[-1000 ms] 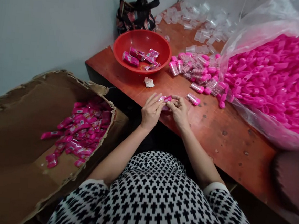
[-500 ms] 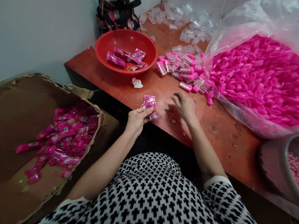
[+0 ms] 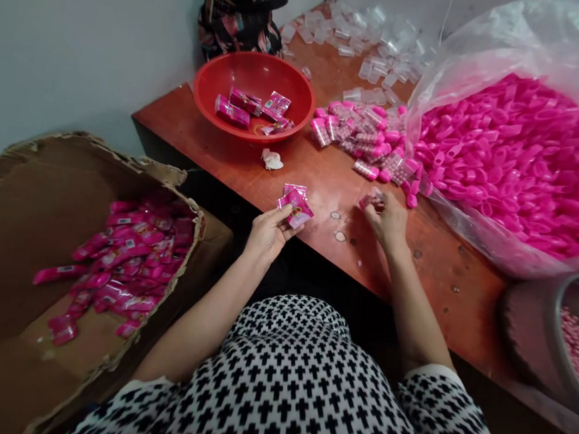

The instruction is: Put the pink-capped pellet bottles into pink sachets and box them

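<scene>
Head view finds both of our hands busy: the left hand [image 3: 269, 234] pinches pink printed wrapping [image 3: 297, 212] over the near edge of the surface [image 3: 330, 243], and the right hand [image 3: 390, 223] grips a small pinkish item [image 3: 372, 199], partly hidden. We judge the step in hand to be gathering that item while holding the wrapping; the next move calls for a secure hold on both. White scrap [image 3: 272, 160] and a red bowl [image 3: 255, 74] sit beyond our left; pink-capped tubes [image 3: 368, 137] and a plastic bag [image 3: 503, 50] limit reach past our right.
</scene>
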Demonstrator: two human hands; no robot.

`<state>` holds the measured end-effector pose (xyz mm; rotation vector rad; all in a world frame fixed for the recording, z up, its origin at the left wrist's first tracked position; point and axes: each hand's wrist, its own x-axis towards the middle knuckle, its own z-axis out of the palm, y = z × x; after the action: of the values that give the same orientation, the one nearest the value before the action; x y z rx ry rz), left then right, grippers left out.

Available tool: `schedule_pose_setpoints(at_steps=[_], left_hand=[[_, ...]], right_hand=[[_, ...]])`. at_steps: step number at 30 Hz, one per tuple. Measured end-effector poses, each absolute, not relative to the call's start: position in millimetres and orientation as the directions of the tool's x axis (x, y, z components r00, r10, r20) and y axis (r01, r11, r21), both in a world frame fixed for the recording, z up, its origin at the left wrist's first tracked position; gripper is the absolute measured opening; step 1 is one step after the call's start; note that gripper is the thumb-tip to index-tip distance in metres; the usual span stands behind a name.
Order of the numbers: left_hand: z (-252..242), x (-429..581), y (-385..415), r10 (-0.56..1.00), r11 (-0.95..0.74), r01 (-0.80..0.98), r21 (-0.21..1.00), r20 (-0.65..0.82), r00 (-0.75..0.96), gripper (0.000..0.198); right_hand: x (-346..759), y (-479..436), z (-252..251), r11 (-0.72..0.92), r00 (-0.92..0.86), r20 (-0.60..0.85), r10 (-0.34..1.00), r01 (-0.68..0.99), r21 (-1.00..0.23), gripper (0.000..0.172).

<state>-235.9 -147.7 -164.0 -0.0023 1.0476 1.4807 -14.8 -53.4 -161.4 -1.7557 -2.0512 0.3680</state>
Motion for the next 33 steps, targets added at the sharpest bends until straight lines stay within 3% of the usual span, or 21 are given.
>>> schedule_pose_setpoints(at_steps=[3, 5, 6, 9, 12, 14, 17, 19, 21, 22, 26, 33], left_hand=[[-163.8, -233.5, -147.2, 0.781, 0.169, -0.798, 0.579, -0.573, -0.250, 0.005], [-165.1, -232.8, -147.5, 0.777, 0.163, -0.795, 0.584, -0.572, -0.261, 0.008], [-165.8, -232.5, -147.7, 0.776, 0.156, -0.794, 0.587, -0.570, -0.269, 0.009], [-166.6, -230.6, -148.0, 0.767, 0.138, -0.798, 0.586, -0.573, -0.289, 0.012], [-163.8, -226.5, -147.7, 0.745, 0.128, -0.813, 0.568, -0.596, -0.299, 0.012], [-161.6, -223.9, -147.6, 0.725, 0.114, -0.831, 0.544, -0.618, -0.305, 0.012], [-161.5, -222.1, -147.6, 0.701, 0.085, -0.858, 0.506, -0.643, -0.310, 0.013], [-163.8, -221.6, -147.4, 0.701, 0.067, -0.872, 0.485, -0.645, -0.304, 0.014], [-166.7, -220.8, -147.0, 0.708, 0.052, -0.883, 0.467, -0.641, -0.297, 0.016], [-168.0, -220.0, -146.8, 0.710, 0.046, -0.887, 0.460, -0.639, -0.294, 0.017], [-169.9, -216.0, -146.2, 0.725, 0.023, -0.900, 0.436, -0.627, -0.285, 0.019], [-164.7, -210.3, -146.5, 0.756, -0.004, -0.917, 0.399, -0.599, -0.264, 0.016]], right_hand=[[5.6, -69.2, -164.1, -0.089, 0.004, -0.123, 0.992, 0.708, -0.701, 0.034], [18.0, -79.6, -159.0, -0.192, -0.039, -0.312, 0.949, 0.715, -0.673, 0.043], [23.1, -83.4, -154.7, -0.176, -0.060, -0.339, 0.939, 0.763, -0.621, 0.046], [32.2, -84.1, -141.4, 0.036, -0.108, -0.140, 0.984, 0.899, -0.436, 0.044], [34.0, -71.7, -138.6, 0.268, -0.261, 0.066, 0.963, 0.906, -0.326, 0.037], [32.6, -64.8, -142.8, 0.346, -0.353, 0.033, 0.935, 0.889, -0.301, 0.038], [22.7, -70.4, -150.1, 0.242, -0.282, -0.049, 0.958, 0.888, -0.390, 0.033], [7.5, -87.6, -152.0, 0.091, -0.192, -0.099, 0.976, 0.785, -0.613, 0.031], [-14.3, -112.0, -151.3, -0.059, -0.201, -0.181, 0.963, 0.497, -0.866, 0.032], [-26.7, -124.6, -150.6, -0.122, -0.243, -0.211, 0.947, 0.337, -0.934, 0.034], [-71.3, -160.1, -151.9, -0.218, -0.289, -0.208, 0.935, -0.003, -0.976, 0.032], [-97.2, -166.3, -170.5, -0.218, -0.226, -0.185, 0.956, -0.133, -0.967, 0.030]])
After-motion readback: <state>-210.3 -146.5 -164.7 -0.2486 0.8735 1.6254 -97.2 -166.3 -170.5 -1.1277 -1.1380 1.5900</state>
